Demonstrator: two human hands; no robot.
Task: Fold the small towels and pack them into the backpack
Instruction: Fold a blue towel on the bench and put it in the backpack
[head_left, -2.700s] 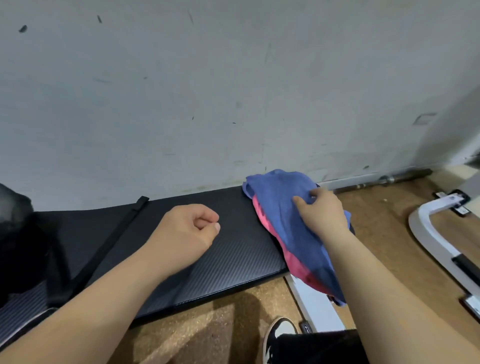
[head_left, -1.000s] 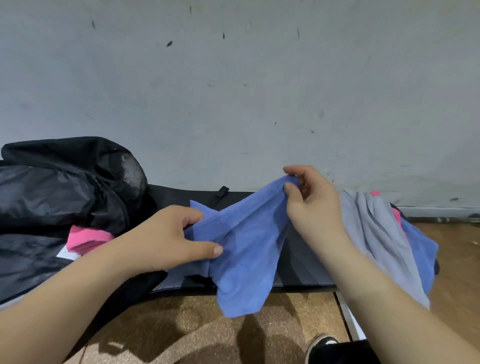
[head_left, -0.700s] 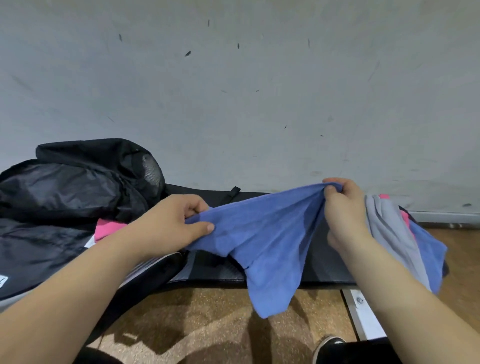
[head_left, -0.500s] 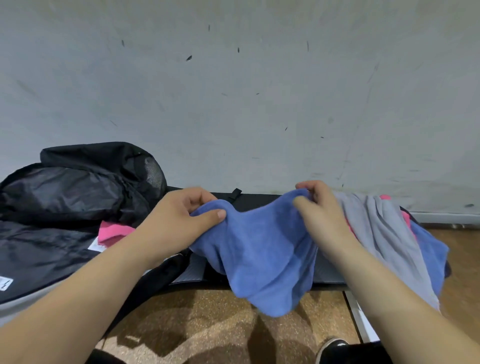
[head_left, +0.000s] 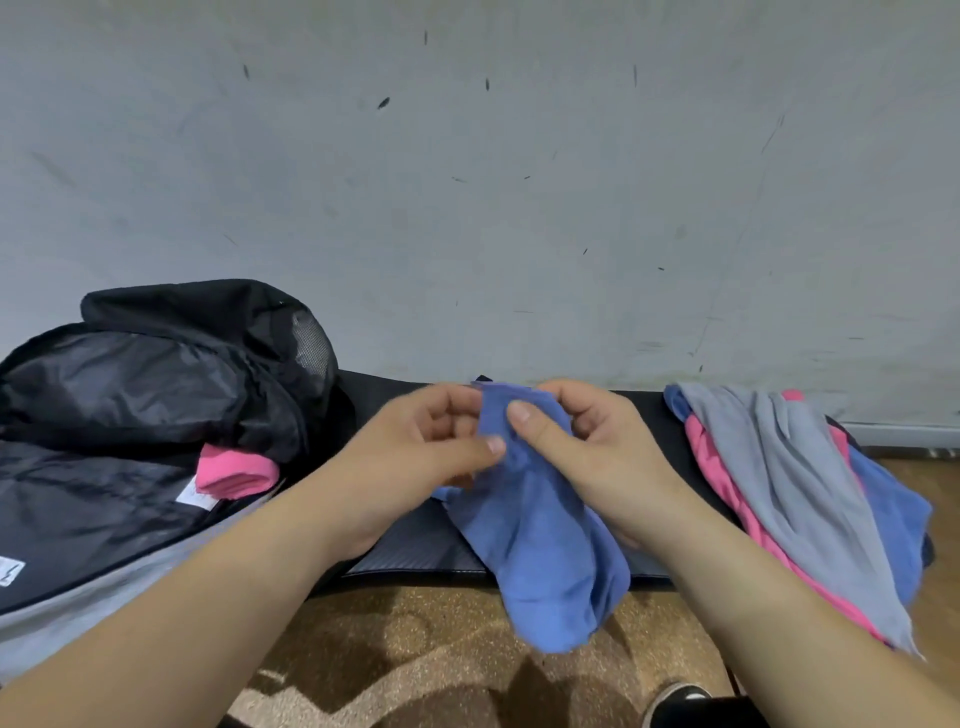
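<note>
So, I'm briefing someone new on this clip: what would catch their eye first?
Centre frame, the left hand and right hand pinch the top of a soft blue towel hanging over the black padded bench. On the left lies an open black backpack with a folded pink towel inside; on the right, a grey, pink and blue towel pile.

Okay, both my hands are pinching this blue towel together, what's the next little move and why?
Probably lay the blue towel flat on the black mat and smooth the fold. Left hand and right hand hold its top corners together, but the rest hangs loose over the mat's edge.
</note>
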